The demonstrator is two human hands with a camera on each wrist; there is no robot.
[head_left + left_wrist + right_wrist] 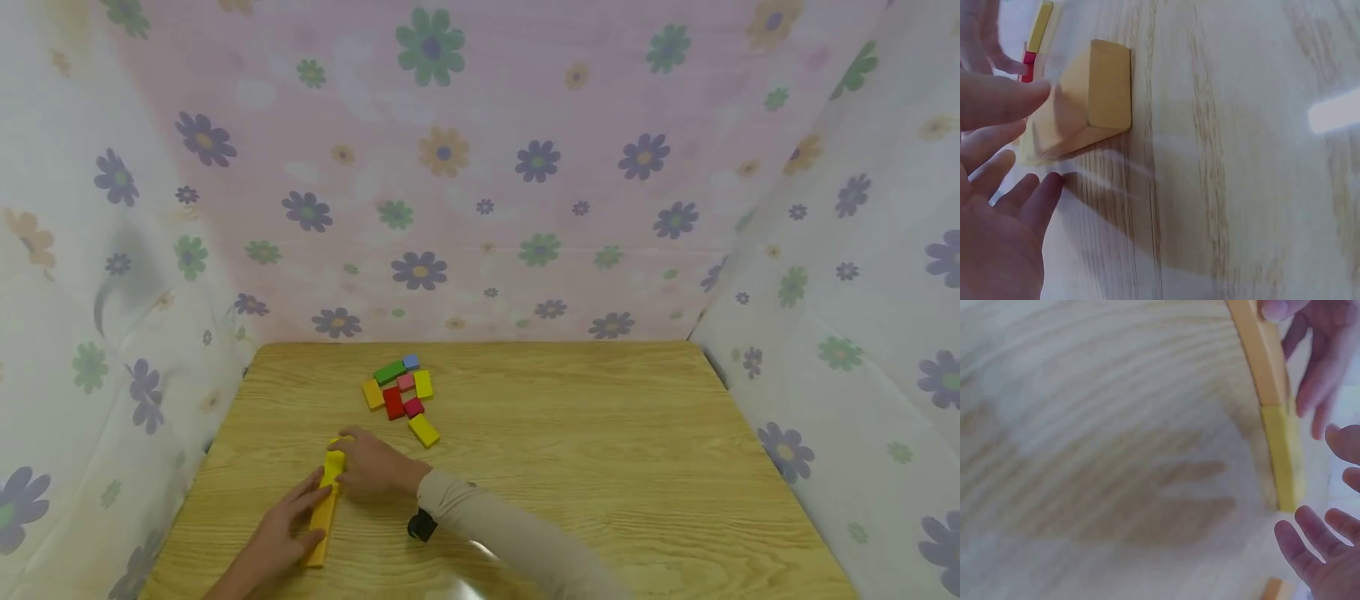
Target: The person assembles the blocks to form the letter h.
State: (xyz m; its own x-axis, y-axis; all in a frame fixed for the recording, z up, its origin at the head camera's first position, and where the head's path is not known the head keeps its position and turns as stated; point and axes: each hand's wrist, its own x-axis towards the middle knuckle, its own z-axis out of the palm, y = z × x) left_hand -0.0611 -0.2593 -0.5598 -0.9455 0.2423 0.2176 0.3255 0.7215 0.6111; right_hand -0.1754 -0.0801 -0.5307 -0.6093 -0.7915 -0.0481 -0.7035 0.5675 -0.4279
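Note:
A long orange block (320,537) lies on the table at the front left, and a yellow block (333,468) continues its line at the far end. My left hand (281,529) is beside the orange block, thumb against it and fingers loosely extended along the other side. In the left wrist view the end of the orange block (1109,84) faces the camera. At the far end of the yellow block my right hand (375,465) hovers with spread fingers. The right wrist view has those fingers (1300,544) near the tip of the yellow block (1282,456).
Farther back lies a loose group of blocks: green (390,372), blue (411,362), orange (372,395), red (393,403), pink (406,382) and yellow (423,384). Another yellow block (424,431) lies nearest the right hand. Flowered cloth walls (480,287) border the wooden table (585,467).

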